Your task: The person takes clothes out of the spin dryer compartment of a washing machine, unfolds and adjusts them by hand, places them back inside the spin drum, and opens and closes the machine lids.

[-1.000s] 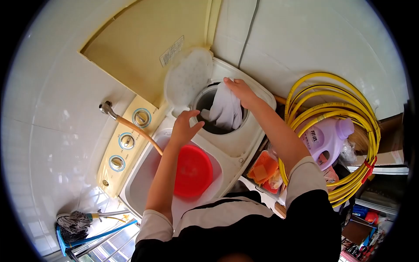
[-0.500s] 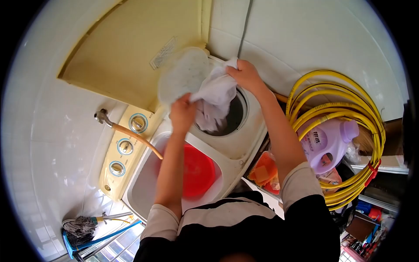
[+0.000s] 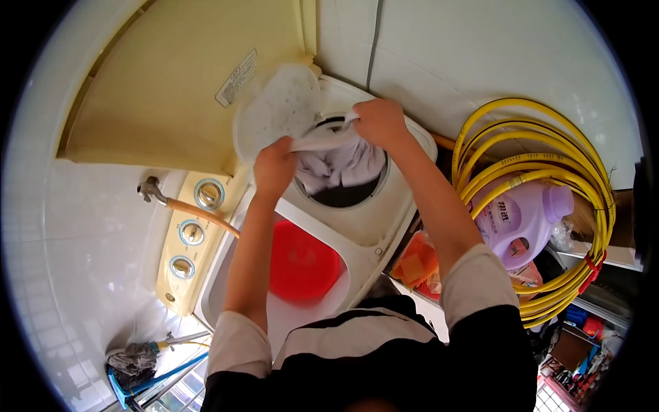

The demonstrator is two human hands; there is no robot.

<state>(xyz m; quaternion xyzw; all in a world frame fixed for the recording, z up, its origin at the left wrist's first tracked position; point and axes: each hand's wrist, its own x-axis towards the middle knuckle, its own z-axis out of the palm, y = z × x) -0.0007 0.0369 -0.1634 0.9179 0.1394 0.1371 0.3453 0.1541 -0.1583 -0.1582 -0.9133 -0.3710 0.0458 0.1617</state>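
Stretched between my two hands is a pale, whitish cloth garment [image 3: 341,163]; its lower part hangs into the dark round opening of the spin tub [image 3: 347,196]. My left hand [image 3: 276,167] is closed on one end of it, my right hand [image 3: 379,123] on the other. Just behind my left hand stands a translucent round inner lid [image 3: 280,103], tilted up against the raised beige lid [image 3: 185,75] of the twin-tub washing machine [image 3: 384,237]. A red basin [image 3: 304,264] sits in the wash tub nearest me, partly covered by my left forearm.
Three control knobs [image 3: 192,232] line the panel at left, below a tap [image 3: 152,189] with an orange hose [image 3: 202,214]. At right are a coiled yellow hose [image 3: 542,165], a purple detergent bottle [image 3: 518,223] and an orange basket [image 3: 417,264]. A mop [image 3: 134,358] stands lower left.
Both hands have pulled the cloth wider and tauter, the left moving leftward and the right slightly down. The cloth now spreads lower over the spin tub opening. The view has shifted slightly.
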